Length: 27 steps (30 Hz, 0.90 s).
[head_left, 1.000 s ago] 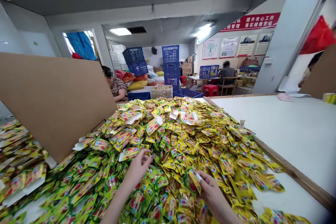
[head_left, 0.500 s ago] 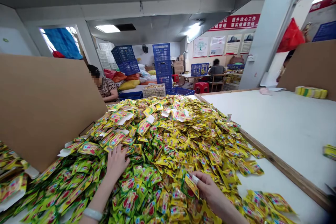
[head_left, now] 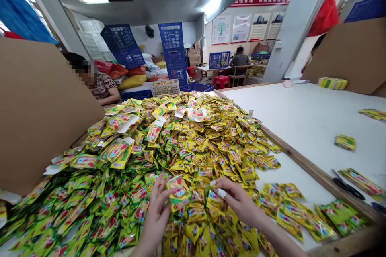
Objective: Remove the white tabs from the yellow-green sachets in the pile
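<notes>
White table point(head_left: 280, 173) under a big pile point(head_left: 193, 140) of yellow & green pkts; workrm behind w/ blue crates point(head_left: 172, 40), sacks point(head_left: 132, 82), co-worker point(head_left: 104, 88) far L. Sm. box point(head_left: 180, 194): yellow/green w/ red print, up over near part of pile, btwn hands. L hand point(head_left: 159, 204) fingers pinch it; R hand point(head_left: 235, 198) fingers bent at a yellow pkt point(head_left: 216, 204), can't tell if gripping. Cardboard sheet point(head_left: 45, 112) walls L; wood strip point(head_left: 301, 162) edges R, white surface showing both sides, scissors point(head_left: 348, 187) just past it.

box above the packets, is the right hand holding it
No, the left hand holds the box, while the right hand is apart from it.
</notes>
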Tool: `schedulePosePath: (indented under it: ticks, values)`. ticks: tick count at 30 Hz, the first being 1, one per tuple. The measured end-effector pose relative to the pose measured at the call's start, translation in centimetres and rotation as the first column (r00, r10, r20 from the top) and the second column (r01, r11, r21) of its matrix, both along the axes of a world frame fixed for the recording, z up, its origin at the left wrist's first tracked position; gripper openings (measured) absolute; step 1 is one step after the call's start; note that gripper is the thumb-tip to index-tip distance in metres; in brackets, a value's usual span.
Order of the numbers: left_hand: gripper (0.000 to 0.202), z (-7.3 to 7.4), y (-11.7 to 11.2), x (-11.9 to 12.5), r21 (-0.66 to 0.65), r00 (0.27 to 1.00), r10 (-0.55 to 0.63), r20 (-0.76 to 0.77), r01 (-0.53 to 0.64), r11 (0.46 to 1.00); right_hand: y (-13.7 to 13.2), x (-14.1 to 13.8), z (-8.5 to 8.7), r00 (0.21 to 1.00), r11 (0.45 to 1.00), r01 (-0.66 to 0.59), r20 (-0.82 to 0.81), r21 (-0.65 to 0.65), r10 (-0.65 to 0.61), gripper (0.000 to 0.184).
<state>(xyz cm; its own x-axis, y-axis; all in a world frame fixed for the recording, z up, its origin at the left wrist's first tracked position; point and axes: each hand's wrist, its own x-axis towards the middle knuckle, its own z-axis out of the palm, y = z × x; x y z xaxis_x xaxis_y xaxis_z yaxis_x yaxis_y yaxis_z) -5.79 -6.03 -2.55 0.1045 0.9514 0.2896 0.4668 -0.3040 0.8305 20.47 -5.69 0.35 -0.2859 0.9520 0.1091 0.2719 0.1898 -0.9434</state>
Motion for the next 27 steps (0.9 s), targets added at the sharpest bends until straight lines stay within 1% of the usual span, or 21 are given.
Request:
schedulePosePath:
  ticks: [1, 3, 5, 7, 8, 9, 11, 12, 13, 15, 16, 17, 18, 19, 20, 21, 23, 24, 25, 26, 27]
  values:
    - [0.037, -0.7, -0.8, 1.3, -0.025, 0.998, -0.021, 0.06, 0.023, 0.999, -0.1, -0.4, -0.1, 0.996, 0.998, -0.027, -0.091, -0.065, 0.021, 0.022]
    - [0.034, -1.6, -1.6, 3.2, -0.005, 0.995, -0.037, 0.091, 0.037, 0.999, -0.3, -1.2, -0.6, 0.977, 0.976, -0.096, -0.207, -0.197, 0.054, 0.026]
    - [0.032, -2.0, -1.8, 4.0, 0.011, 0.996, -0.075, 0.055, 0.074, 0.997, -0.5, -1.9, -1.2, 0.972, 0.943, -0.141, -0.224, -0.301, 0.074, 0.029]
    - [0.033, -1.7, -1.5, 3.9, -0.01, 0.995, -0.096, 0.011, 0.096, 0.995, -0.6, -2.2, -1.7, 0.977, 0.934, -0.138, -0.2, -0.329, 0.074, 0.03]
    - [0.033, -1.4, -1.4, 3.7, -0.02, 0.998, -0.066, 0.002, 0.066, 0.998, -0.6, -2.3, -1.8, 0.981, 0.946, -0.114, -0.184, -0.304, 0.06, 0.028]
    - [0.033, -0.9, -1.3, 3.5, -0.022, 1.0, -0.006, 0.006, 0.006, 1.0, -0.6, -2.2, -1.7, 0.987, 0.964, -0.08, -0.157, -0.253, 0.04, 0.025]
    - [0.032, 0.3, -1.3, 3.5, -0.05, 0.99, 0.128, 0.059, -0.126, 0.991, -0.5, -2.0, -1.3, 0.998, 0.995, 0.006, -0.067, -0.1, -0.012, 0.018]
    - [0.033, 0.9, -1.4, 3.7, -0.091, 0.985, 0.148, 0.087, -0.14, 0.986, -0.5, -1.9, -1.0, 0.999, 0.999, 0.037, -0.018, -0.019, -0.037, 0.016]
    - [0.036, 1.4, -1.6, 4.0, -0.144, 0.988, 0.122, 0.1, -0.106, 0.984, -0.6, -1.8, -0.7, 0.998, 0.997, 0.052, 0.024, 0.051, -0.053, 0.017]
    - [0.045, 2.0, -2.2, 5.1, -0.279, 0.997, -0.009, 0.07, 0.028, 0.96, -1.0, -1.8, 0.1, 0.997, 0.992, 0.038, 0.067, 0.123, -0.047, 0.019]
    - [0.048, 2.0, -2.4, 5.7, -0.341, 0.997, -0.059, 0.04, 0.069, 0.937, -1.2, -1.9, 0.3, 0.996, 0.99, 0.026, 0.077, 0.141, -0.037, 0.02]
    - [0.051, 1.7, -2.7, 6.2, -0.388, 0.997, -0.08, 0.011, 0.078, 0.918, -1.5, -2.1, 0.5, 0.996, 0.988, 0.017, 0.084, 0.154, -0.03, 0.02]
    - [0.052, 1.3, -2.8, 6.7, -0.421, 0.997, -0.072, -0.007, 0.063, 0.905, -1.8, -2.4, 0.6, 0.996, 0.987, 0.021, 0.079, 0.157, -0.034, 0.02]
    - [0.052, 0.7, -2.9, 7.0, -0.442, 0.999, -0.047, -0.012, 0.037, 0.896, -2.0, -2.7, 0.6, 0.998, 0.989, 0.041, 0.047, 0.142, -0.048, 0.019]
    - [0.053, 0.0, -2.9, 7.3, -0.451, 1.0, -0.017, -0.005, 0.013, 0.892, -2.3, -3.1, 0.4, 0.998, 0.993, 0.067, -0.018, 0.097, -0.066, 0.018]
    - [0.053, -0.6, -2.9, 7.4, -0.453, 1.0, 0.012, 0.007, -0.008, 0.891, -2.5, -3.5, 0.1, 0.991, 0.997, 0.078, -0.111, 0.02, -0.075, 0.018]
    - [0.054, -1.4, -3.0, 7.7, -0.453, 0.999, 0.05, 0.013, -0.039, 0.891, -2.7, -4.2, -0.6, 0.937, 0.984, 0.033, -0.336, -0.178, -0.092, 0.029]
    - [0.053, -1.4, -3.2, 7.8, -0.448, 0.998, 0.066, 0.006, -0.056, 0.892, -2.7, -4.5, -1.0, 0.898, 0.965, -0.007, -0.427, -0.261, -0.109, 0.035]
    - [0.052, -1.2, -3.3, 7.8, -0.436, 0.997, 0.075, -0.002, -0.069, 0.897, -2.6, -4.7, -1.4, 0.863, 0.948, -0.035, -0.488, -0.316, -0.131, 0.037]
    - [0.05, -0.9, -3.3, 7.8, -0.415, 0.997, 0.071, -0.009, -0.068, 0.907, -2.4, -4.6, -1.7, 0.84, 0.937, -0.039, -0.52, -0.347, -0.158, 0.034]
    - [0.047, -0.4, -3.3, 7.7, -0.386, 0.998, 0.061, -0.013, -0.061, 0.92, -2.2, -4.4, -1.8, 0.825, 0.934, -0.017, -0.532, -0.357, -0.188, 0.031]
